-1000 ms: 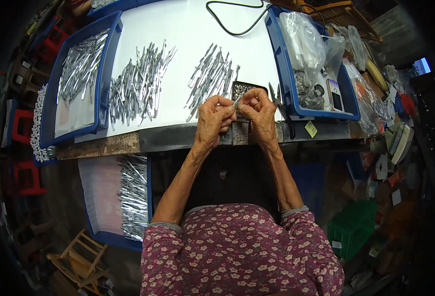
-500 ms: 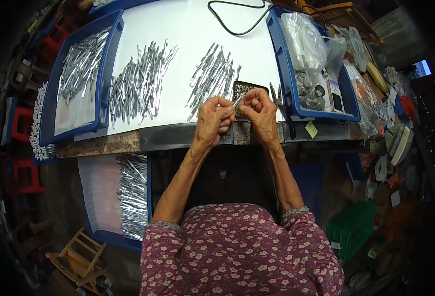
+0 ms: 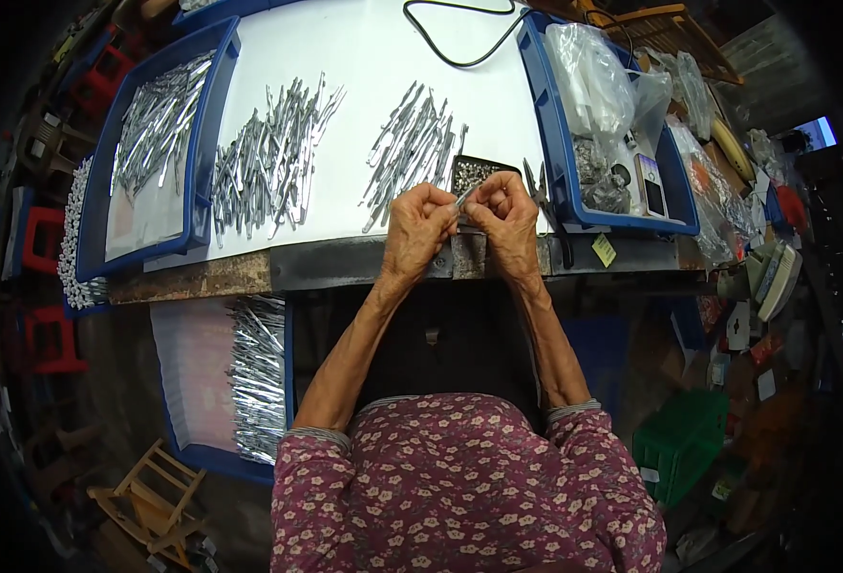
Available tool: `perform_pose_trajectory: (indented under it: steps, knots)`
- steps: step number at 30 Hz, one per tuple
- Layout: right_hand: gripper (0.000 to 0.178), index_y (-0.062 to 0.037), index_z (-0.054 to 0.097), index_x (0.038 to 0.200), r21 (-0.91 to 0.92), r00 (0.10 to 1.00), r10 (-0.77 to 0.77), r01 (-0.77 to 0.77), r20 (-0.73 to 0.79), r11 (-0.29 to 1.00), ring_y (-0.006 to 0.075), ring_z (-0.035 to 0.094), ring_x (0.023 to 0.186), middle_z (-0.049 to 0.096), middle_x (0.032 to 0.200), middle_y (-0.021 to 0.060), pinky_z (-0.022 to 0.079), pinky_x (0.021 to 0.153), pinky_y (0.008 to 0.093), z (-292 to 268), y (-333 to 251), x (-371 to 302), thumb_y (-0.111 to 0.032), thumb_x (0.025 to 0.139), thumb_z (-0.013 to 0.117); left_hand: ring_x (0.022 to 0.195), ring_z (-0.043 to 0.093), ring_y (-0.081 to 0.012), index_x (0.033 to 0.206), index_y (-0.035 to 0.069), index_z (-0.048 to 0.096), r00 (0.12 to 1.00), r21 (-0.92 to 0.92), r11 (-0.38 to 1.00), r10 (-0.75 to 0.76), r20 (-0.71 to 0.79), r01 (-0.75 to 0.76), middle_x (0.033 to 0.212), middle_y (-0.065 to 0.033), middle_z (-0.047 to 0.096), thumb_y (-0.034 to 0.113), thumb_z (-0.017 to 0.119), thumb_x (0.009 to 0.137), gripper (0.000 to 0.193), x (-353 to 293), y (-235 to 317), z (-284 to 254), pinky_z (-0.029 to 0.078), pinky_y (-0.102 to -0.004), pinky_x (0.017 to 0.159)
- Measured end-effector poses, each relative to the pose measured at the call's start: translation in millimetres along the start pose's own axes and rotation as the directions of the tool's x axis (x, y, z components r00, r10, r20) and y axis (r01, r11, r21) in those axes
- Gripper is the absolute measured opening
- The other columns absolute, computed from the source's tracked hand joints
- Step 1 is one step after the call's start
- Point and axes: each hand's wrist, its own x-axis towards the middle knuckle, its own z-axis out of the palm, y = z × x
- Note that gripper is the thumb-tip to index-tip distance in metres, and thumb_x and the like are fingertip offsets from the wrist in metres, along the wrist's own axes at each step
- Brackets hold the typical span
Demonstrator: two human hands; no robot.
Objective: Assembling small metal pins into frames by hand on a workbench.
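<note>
Close together above the table's front edge, my left hand and my right hand are both pinched on one slim silvery metal strip. Fingers cover most of the strip, and anything smaller at its end is hidden. Just beyond my right hand lies a black tray of small metal parts. A loose pile of similar metal strips rests on the white table surface past my left hand. Pliers with dark handles lie to the right of my right hand, by the table edge.
A second strip pile lies farther left, beside a blue bin of strips. At right, another blue bin holds plastic bags and a phone. A black cable curls at the back. Below the table's left side sits a strip-filled tray.
My left hand has shifted slightly and its lower fingers have curled in. Both hands stay pinched at the same spot; the piles and bins have not moved.
</note>
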Motion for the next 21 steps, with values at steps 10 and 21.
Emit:
perform_pose_trajectory:
  steps: [10, 21]
  knots:
    - [0.018, -0.0021, 0.041, 0.086, 0.118, 0.999, 0.034, -0.034, 0.000, 0.992, 0.0080, 0.054, 0.068, 0.054, 0.078, 0.0059, 0.049, 0.062, 0.0206, -0.2, 1.7, 0.5, 0.005, 0.075, 0.054, 0.049, 0.043, -0.0010, 0.082, 0.000, 0.053, 0.991, 0.157, 0.979, 0.131, -0.012, -0.127, 0.060, 0.0006, 0.053, 0.005, 0.053, 0.080, 0.005, 0.0, -1.0, 2.3, 0.032, -0.0142, 0.044]
    - [0.017, -0.0015, 0.045, 0.087, -0.025, 0.998, 0.043, -0.044, -0.040, 0.999, 0.0059, 0.052, 0.064, 0.052, 0.073, 0.0029, 0.044, 0.056, 0.0175, 6.0, -8.2, 2.8, 0.003, 0.074, 0.056, 0.054, 0.048, -0.0043, 0.079, -0.001, 0.051, 0.989, 0.141, 0.981, 0.144, -0.042, -0.136, 0.063, -0.0016, 0.052, 0.003, 0.051, 0.080, 0.004, -1.7, 9.1, 4.4, 0.039, -0.0160, 0.047]
